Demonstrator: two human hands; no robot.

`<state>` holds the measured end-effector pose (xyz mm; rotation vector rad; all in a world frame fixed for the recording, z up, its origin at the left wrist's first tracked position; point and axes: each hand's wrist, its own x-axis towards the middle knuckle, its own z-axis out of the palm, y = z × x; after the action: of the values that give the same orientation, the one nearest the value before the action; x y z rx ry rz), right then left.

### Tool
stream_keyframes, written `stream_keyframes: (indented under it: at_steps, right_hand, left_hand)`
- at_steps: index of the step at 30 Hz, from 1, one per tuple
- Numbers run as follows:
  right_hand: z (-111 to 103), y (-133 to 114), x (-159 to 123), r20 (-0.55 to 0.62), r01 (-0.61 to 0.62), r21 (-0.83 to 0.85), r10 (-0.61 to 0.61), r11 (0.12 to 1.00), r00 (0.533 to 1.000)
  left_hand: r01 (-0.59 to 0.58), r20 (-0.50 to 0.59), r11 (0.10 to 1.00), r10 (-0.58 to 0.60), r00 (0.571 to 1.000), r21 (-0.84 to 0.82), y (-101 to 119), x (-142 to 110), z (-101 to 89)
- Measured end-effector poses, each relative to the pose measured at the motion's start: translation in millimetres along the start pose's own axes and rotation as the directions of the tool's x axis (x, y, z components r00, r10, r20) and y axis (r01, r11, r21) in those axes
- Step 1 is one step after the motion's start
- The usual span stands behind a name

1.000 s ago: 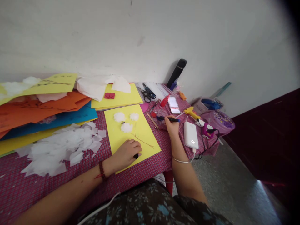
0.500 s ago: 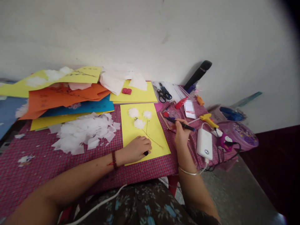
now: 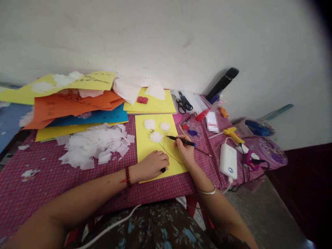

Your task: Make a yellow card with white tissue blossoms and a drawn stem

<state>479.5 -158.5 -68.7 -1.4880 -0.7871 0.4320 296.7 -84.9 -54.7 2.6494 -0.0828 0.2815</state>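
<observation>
Pen (image 3: 188,141) clamped in right hand (image 3: 185,151) | tip near white puff (image 3: 165,126) on yellow paper (image 3: 144,148) | left hand (image 3: 153,165) resting there, grip unclear

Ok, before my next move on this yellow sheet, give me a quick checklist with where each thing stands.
1. Sheet steadied: left hand rests on the yellow sheet: ok.
2. Pen gripped: the fingers of the right hand hold the pen, tip toward the sheet: ok.
3. Tip touching paper: cannot tell.
4. White tufts clear of the pen: all three apart from it: ok.
5. Scraps off the sheet: the white paper pile lies to its left: ok.
6. Small black item at left hand is the cap: cannot tell.
</observation>
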Motion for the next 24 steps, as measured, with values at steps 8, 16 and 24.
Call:
stream_keyframes:
  at_steps: [8,16,24]
  right_hand:
    - [1,-1,-1,0.054,-0.036,0.007,0.036,0.999,0.998]
    - [-31,-8,21,-0.271,0.094,0.103,-0.063,0.990,0.960]
    - [-107,5,53,-0.569,0.058,-0.196,-0.161,0.979,0.806]
  left_hand:
    - [0.006,0.005,1.000,-0.006,1.000,0.004,1,1,-1.7]
    - [0.010,0.021,0.999,-0.009,1.000,-0.030,-2,1,-0.2]
    - [0.031,0.047,0.998,-0.028,0.999,-0.061,-2,1,-0.9]
